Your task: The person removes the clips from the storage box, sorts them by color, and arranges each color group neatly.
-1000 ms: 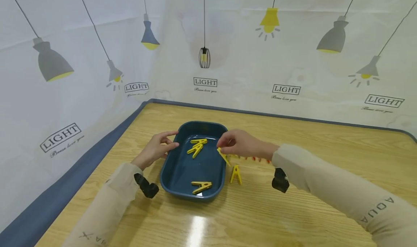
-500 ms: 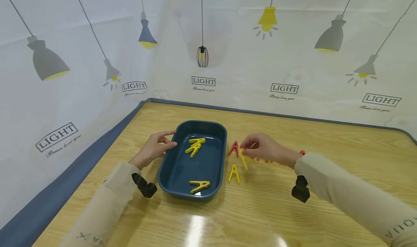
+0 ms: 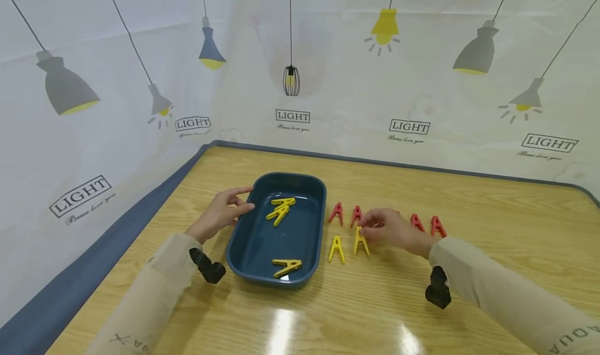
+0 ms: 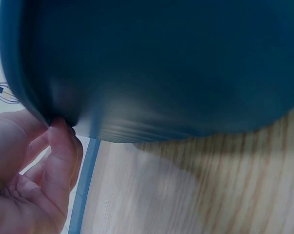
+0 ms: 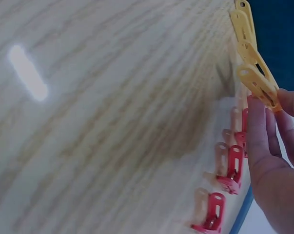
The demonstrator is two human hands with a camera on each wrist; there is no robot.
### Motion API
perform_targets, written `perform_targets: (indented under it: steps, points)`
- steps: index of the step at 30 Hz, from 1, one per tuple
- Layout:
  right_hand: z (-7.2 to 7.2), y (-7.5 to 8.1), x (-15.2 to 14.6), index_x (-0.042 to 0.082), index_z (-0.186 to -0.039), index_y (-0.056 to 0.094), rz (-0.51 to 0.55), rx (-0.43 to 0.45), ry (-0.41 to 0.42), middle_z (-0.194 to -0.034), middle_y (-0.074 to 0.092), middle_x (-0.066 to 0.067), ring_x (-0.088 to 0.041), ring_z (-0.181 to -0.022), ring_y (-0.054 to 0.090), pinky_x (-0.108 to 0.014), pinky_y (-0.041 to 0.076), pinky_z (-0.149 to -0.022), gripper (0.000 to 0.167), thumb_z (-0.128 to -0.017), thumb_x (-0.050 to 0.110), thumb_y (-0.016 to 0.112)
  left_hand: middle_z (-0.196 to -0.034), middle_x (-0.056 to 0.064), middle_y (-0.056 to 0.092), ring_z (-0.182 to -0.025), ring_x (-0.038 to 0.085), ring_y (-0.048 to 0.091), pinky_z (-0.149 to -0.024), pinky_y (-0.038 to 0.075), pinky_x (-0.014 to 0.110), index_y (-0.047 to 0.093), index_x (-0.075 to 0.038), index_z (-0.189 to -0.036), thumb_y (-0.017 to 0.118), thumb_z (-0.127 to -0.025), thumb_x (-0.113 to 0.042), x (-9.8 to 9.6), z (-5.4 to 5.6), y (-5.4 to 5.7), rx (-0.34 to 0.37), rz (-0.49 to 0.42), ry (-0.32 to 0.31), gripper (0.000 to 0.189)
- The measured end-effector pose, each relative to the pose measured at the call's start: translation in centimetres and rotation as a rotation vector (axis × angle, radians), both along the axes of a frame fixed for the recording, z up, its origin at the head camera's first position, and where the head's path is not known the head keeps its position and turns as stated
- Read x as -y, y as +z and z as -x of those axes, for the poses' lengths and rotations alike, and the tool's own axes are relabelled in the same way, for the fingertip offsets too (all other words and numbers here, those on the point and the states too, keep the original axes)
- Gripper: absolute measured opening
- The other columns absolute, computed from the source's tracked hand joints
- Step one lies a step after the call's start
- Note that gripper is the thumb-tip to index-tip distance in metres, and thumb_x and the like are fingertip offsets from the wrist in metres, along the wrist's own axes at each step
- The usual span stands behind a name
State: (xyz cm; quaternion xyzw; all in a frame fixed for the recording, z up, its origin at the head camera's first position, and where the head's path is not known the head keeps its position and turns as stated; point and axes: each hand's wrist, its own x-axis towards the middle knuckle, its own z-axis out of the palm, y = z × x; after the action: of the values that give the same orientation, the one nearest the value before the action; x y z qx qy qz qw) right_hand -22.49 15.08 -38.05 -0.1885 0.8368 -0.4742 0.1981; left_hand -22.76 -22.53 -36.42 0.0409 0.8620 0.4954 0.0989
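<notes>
My left hand [image 3: 217, 215] holds the left rim of a dark blue plastic tray [image 3: 281, 243], pinching its wall between thumb and fingers [image 4: 61, 161] in the left wrist view. Inside the tray lie a pair of overlapping yellow clothespins [image 3: 279, 215] and, near its front end, a single yellow clothespin [image 3: 288, 267]. To the right of the tray, my right hand [image 3: 391, 231] pinches the top of a yellow clothespin [image 3: 360, 244], its legs pointing down close over the table. Just left of it another yellow clothespin [image 3: 336, 250] stands on its spread legs.
Behind the yellow ones runs a row of several standing red clothespins [image 3: 336, 214], partly hidden by my right hand. They show again along the right wrist view, like the red clothespin [image 5: 214, 212]. The wooden table [image 3: 300, 324] ends at a printed curtain [image 3: 347, 136].
My right hand has moved rightward from the tray's right rim with the yellow clothespin, then lowered it beside the standing yellow one. More red clothespins show now. My left hand keeps its place.
</notes>
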Motion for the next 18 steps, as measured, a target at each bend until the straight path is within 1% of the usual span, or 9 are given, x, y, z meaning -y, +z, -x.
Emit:
perform_targets:
  steps: [5, 12, 15, 18]
  points:
    - [-0.2, -0.9, 0.2, -0.002, -0.098, 0.058, -0.010, 0.016, -0.038, -0.090, 0.056, -0.009, -0.017, -0.081, 0.054, -0.028, 0.046, -0.069, 0.019, -0.085, 0.011, 0.060, -0.090, 0.014, 0.054, -0.067, 0.018, 0.048, -0.057, 0.049, 0.031, 0.037, -0.012, -0.136, 0.057, -0.088, -0.021, 0.0, 0.0, 0.0, -0.001, 0.001, -0.002, 0.053]
    - [-0.3, -1.8, 0.5, -0.001, -0.094, 0.060, -0.040, -0.023, -0.089, -0.088, 0.057, -0.007, -0.017, -0.081, 0.054, -0.029, 0.046, -0.070, 0.017, -0.083, 0.011, 0.062, -0.089, 0.014, 0.054, -0.066, 0.018, 0.048, -0.056, 0.048, 0.030, 0.038, -0.013, -0.135, 0.057, -0.087, -0.022, 0.0, 0.1, -0.1, -0.003, 0.010, 0.004, 0.052]
    - [-0.4, -2.0, 0.7, 0.000, -0.093, 0.060, -0.043, -0.041, -0.106, -0.088, 0.058, -0.006, -0.017, -0.081, 0.054, -0.028, 0.046, -0.070, 0.015, -0.082, 0.011, 0.063, -0.089, 0.013, 0.054, -0.066, 0.018, 0.049, -0.057, 0.049, 0.031, 0.038, -0.013, -0.135, 0.058, -0.087, -0.022, 0.1, 0.1, -0.1, -0.001, 0.013, 0.005, 0.052]
    - [-0.6, -2.0, 0.7, -0.001, -0.093, 0.060, -0.041, -0.056, -0.107, -0.088, 0.058, -0.007, -0.016, -0.080, 0.054, -0.028, 0.046, -0.070, 0.015, -0.083, 0.010, 0.062, -0.089, 0.013, 0.054, -0.067, 0.018, 0.049, -0.058, 0.049, 0.031, 0.037, -0.012, -0.135, 0.057, -0.087, -0.020, 0.1, 0.3, -0.2, 0.005, 0.011, 0.003, 0.052]
